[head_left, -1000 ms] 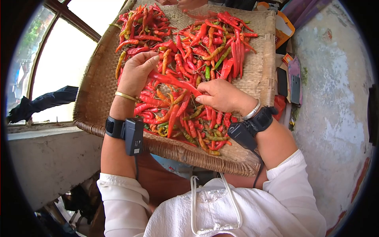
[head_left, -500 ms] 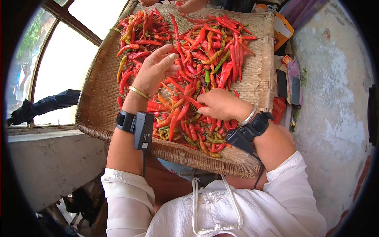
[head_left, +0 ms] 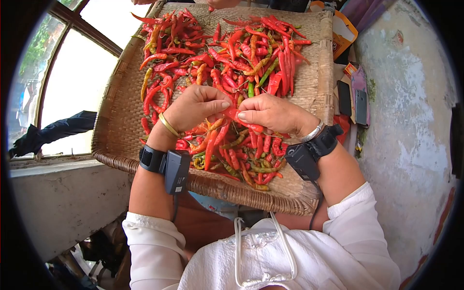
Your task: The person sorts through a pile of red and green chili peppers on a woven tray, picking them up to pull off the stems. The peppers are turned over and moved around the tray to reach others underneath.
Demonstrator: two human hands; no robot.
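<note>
- Contact over the middle of the woven tray (head_left: pixel 121 111): the left hand (head_left: pixel 193 108) and the right hand (head_left: pixel 273 113) meet on one red chilli (head_left: pixel 235 115).
- Left fingers are curled in tight, with thumb and forefinger pinched on the chilli's near-left end.
- Right fingers are folded over too. The thumb presses the same red chilli from the tray's right side, and the two thumbs sit just beside each other.
- The red chilli is held just above the heap at the tray's centre. Only a short red stretch shows between the hands, and the rest is tucked under the right fingers.
- The loose chillies (head_left: pixel 232 53) cover most of the tray. Most are red, with orange and green ones mixed in, and they lie thickest toward its far side.
- More of them lie under both hands and run down toward the tray's near rim.
- A gold bangle (head_left: pixel 168 124) sits on the left wrist, over the tray's near-left part. Below it a black strapped device (head_left: pixel 176 171) hangs across the near rim.
- A silver bangle (head_left: pixel 314 133) and a second black device (head_left: pixel 304 159) ride the right wrist at the tray's near-right corner.
- At the tray's far edge another person's hand (head_left: pixel 222 4) just pokes into view, touching the heap.
- Two dark phones (head_left: pixel 355 101) lie just beyond the tray's right rim.
- A bright window (head_left: pixel 72 72) stands off the tray's left side.
</note>
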